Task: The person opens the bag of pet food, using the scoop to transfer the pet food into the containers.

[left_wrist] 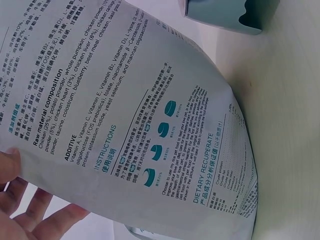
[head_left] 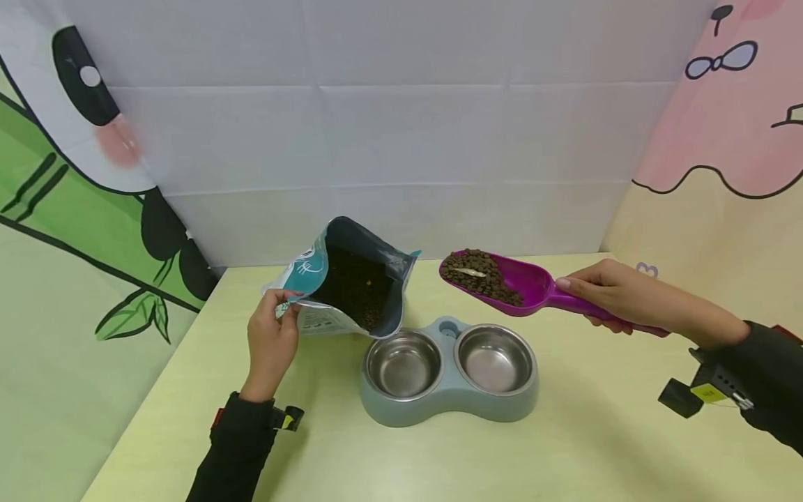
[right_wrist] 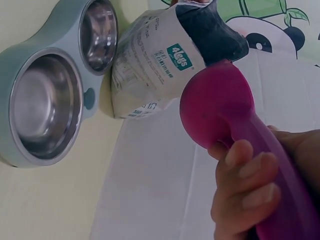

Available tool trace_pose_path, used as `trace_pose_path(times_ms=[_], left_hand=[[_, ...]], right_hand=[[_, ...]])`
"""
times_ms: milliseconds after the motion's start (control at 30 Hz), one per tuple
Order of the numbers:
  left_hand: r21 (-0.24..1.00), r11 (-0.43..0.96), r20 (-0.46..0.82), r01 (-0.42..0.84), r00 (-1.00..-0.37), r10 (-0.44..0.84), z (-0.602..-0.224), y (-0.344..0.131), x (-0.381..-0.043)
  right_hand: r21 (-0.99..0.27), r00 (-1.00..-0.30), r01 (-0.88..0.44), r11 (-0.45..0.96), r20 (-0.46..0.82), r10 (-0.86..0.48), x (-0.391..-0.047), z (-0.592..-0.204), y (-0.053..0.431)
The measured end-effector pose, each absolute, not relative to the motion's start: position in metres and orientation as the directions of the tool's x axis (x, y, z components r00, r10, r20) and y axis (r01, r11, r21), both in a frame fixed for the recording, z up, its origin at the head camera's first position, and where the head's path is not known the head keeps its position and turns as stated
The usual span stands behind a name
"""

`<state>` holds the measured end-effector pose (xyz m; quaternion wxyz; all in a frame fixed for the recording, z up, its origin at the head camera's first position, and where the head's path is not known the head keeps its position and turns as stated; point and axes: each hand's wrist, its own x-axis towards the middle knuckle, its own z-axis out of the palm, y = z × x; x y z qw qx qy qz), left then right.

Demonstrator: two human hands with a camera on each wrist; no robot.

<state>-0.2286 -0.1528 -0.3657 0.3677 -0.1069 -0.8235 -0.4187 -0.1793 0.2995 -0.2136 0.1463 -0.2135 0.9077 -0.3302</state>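
Note:
My left hand (head_left: 274, 345) pinches the rim of a pet food bag (head_left: 320, 317), whose mouth gapes toward me with brown kibble (head_left: 354, 289) inside. Printed text covers the bag's side in the left wrist view. My right hand (head_left: 617, 293) grips the handle of a purple scoop (head_left: 536, 282), held level in the air to the right of the bag. Brown pellets (head_left: 479, 275) and one pale sliver lie in the scoop. Below both stands a blue-grey double pet bowl (head_left: 448, 401) with two bare steel dishes; the bag's lower edge overlaps the left dish (head_left: 404, 369) in the head view.
The pale yellow table (head_left: 596, 432) carries the bowl and the bag. A white sheet (head_left: 408, 139) hangs behind it. Cartoon-printed cloth (head_left: 721, 153) stands along the sides. Small cameras (head_left: 684, 397) are strapped to the wrists.

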Motion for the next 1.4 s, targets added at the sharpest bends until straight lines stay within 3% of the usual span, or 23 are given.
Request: trace_pose_path(times_ms=[767,1400], left_hand=[[0.636,0.607,0.683,0.477,-0.714,-0.155,-0.371,-0.153,-0.233],[0.632,0.587,0.694,0.506,-0.707,-0.137,-0.375,-0.153,-0.237]], right_hand=[[-0.726,-0.782,-0.26,0.636,-0.228,-0.58,-0.187,-0.279,0.363],[-0.641,-0.731,-0.25,0.726,-0.367,-0.575,-0.218,-0.294,0.377]])
